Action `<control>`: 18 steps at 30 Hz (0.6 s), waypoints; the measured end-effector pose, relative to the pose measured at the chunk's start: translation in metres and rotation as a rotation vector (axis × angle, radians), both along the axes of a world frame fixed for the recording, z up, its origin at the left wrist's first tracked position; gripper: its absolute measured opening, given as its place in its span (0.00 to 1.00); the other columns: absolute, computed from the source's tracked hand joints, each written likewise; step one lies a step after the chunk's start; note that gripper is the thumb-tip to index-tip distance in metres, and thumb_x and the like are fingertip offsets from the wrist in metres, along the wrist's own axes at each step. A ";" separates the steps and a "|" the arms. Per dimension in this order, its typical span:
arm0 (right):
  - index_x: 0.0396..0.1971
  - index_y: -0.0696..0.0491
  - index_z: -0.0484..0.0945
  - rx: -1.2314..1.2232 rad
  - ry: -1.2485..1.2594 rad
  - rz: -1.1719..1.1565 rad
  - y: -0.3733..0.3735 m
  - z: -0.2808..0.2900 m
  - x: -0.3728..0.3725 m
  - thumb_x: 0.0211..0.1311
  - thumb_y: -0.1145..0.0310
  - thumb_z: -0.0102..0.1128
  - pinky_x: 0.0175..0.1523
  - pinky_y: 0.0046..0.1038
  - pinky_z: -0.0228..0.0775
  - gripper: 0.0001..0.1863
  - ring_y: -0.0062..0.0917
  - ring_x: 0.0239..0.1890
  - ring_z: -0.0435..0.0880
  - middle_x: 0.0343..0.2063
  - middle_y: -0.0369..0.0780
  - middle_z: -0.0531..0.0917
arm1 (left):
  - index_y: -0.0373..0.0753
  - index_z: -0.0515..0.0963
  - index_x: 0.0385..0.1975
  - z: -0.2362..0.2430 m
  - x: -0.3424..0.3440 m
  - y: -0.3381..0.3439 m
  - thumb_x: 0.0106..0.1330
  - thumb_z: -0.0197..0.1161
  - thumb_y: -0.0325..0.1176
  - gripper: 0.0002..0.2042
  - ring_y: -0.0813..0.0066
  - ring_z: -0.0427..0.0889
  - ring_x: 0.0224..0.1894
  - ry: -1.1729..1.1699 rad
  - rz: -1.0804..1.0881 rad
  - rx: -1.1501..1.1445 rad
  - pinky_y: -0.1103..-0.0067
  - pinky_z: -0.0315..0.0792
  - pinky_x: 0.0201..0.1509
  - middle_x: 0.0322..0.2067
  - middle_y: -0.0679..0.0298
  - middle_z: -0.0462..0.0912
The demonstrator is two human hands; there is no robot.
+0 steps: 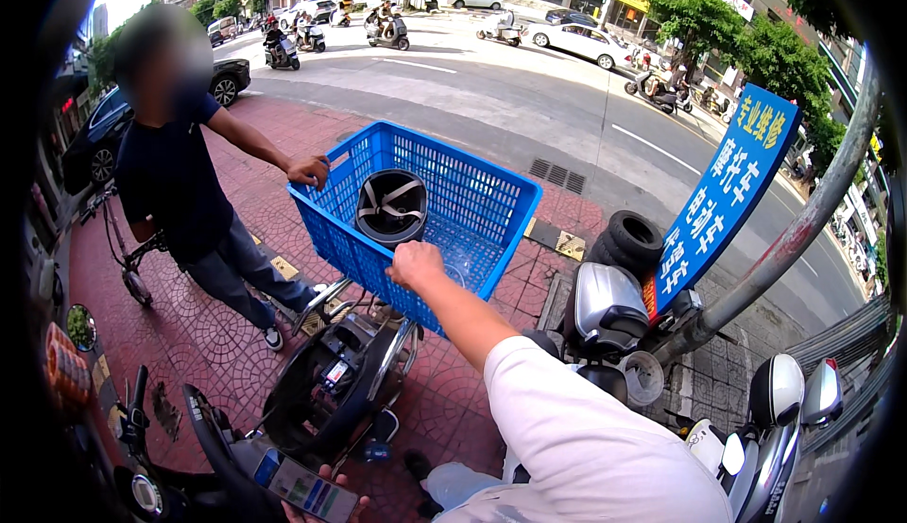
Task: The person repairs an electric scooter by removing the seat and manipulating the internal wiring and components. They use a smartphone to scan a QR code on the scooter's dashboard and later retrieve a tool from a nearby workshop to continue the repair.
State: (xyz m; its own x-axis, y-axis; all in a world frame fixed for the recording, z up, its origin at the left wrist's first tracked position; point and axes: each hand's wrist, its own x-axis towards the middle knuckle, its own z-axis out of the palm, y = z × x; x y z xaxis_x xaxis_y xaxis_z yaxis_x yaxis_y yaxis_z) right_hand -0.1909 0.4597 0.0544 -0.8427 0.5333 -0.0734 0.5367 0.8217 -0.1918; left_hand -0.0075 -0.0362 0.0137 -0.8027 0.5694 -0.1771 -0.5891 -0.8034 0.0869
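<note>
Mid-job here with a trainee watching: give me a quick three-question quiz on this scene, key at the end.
1. True or false: the right hand holds the phone.
2. What lies in the crate? A) a tyre B) a helmet C) a bucket
3. Where does the other person's hand rest?

Key:
1. False; the left hand holds the phone, and the right hand grips the crate's near rim.
2. B
3. On the crate's left rim.
</note>
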 end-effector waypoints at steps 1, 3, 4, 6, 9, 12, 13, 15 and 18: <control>0.43 0.50 0.92 0.002 0.003 0.002 0.001 -0.002 -0.001 0.61 0.48 0.74 0.58 0.37 0.83 0.21 0.36 0.53 0.91 0.48 0.44 0.92 | 0.46 0.54 0.82 -0.003 0.000 -0.001 0.79 0.47 0.59 0.37 0.27 0.60 0.76 -0.002 -0.001 -0.016 0.25 0.60 0.68 0.79 0.38 0.55; 0.43 0.50 0.92 0.007 0.007 -0.002 0.001 -0.003 -0.001 0.61 0.48 0.74 0.58 0.36 0.83 0.21 0.36 0.53 0.91 0.48 0.44 0.92 | 0.46 0.54 0.82 -0.006 0.000 -0.002 0.79 0.48 0.58 0.37 0.26 0.60 0.76 0.000 -0.001 -0.043 0.25 0.62 0.67 0.79 0.38 0.56; 0.43 0.50 0.92 0.009 0.009 -0.004 0.001 -0.004 -0.002 0.61 0.48 0.74 0.58 0.36 0.83 0.21 0.36 0.53 0.91 0.48 0.44 0.92 | 0.45 0.55 0.82 -0.007 0.000 -0.002 0.79 0.48 0.58 0.37 0.26 0.60 0.76 0.005 0.000 -0.055 0.25 0.63 0.66 0.79 0.38 0.56; 0.43 0.51 0.92 0.012 0.007 -0.007 0.000 -0.004 -0.002 0.60 0.49 0.74 0.58 0.36 0.83 0.21 0.37 0.53 0.91 0.47 0.45 0.92 | 0.45 0.55 0.82 -0.007 -0.001 -0.003 0.79 0.49 0.57 0.37 0.25 0.60 0.75 0.003 0.012 -0.084 0.26 0.66 0.64 0.78 0.38 0.57; 0.43 0.51 0.92 0.018 0.005 -0.009 0.001 -0.005 -0.003 0.61 0.49 0.74 0.58 0.37 0.83 0.21 0.37 0.53 0.91 0.48 0.45 0.92 | 0.45 0.56 0.82 -0.005 -0.002 -0.004 0.79 0.49 0.56 0.36 0.25 0.61 0.75 0.010 0.032 -0.114 0.27 0.69 0.62 0.77 0.38 0.59; 0.41 0.52 0.92 0.022 0.034 0.001 0.003 -0.010 -0.003 0.61 0.47 0.74 0.58 0.38 0.83 0.22 0.39 0.52 0.91 0.46 0.46 0.92 | 0.45 0.56 0.82 -0.001 -0.003 -0.005 0.79 0.49 0.55 0.36 0.25 0.62 0.74 0.040 0.042 -0.107 0.27 0.70 0.61 0.76 0.37 0.61; 0.40 0.53 0.92 0.022 0.050 0.007 0.003 -0.011 -0.003 0.61 0.46 0.73 0.57 0.39 0.83 0.23 0.40 0.51 0.91 0.45 0.47 0.92 | 0.45 0.56 0.82 0.002 -0.002 -0.005 0.79 0.49 0.55 0.35 0.25 0.62 0.74 0.030 0.052 -0.106 0.27 0.70 0.61 0.76 0.37 0.61; 0.40 0.53 0.92 0.028 0.044 0.005 0.002 -0.010 -0.002 0.61 0.46 0.73 0.57 0.39 0.83 0.23 0.40 0.51 0.91 0.45 0.47 0.92 | 0.46 0.56 0.82 0.004 -0.002 -0.005 0.80 0.48 0.56 0.35 0.24 0.63 0.73 0.025 0.064 -0.099 0.27 0.71 0.61 0.76 0.37 0.61; 0.40 0.53 0.92 0.017 0.037 0.001 0.002 -0.010 -0.003 0.61 0.46 0.73 0.57 0.39 0.83 0.23 0.40 0.51 0.91 0.45 0.47 0.92 | 0.46 0.55 0.82 0.003 -0.003 -0.006 0.81 0.47 0.57 0.35 0.24 0.66 0.72 0.026 0.072 -0.092 0.28 0.72 0.60 0.75 0.37 0.62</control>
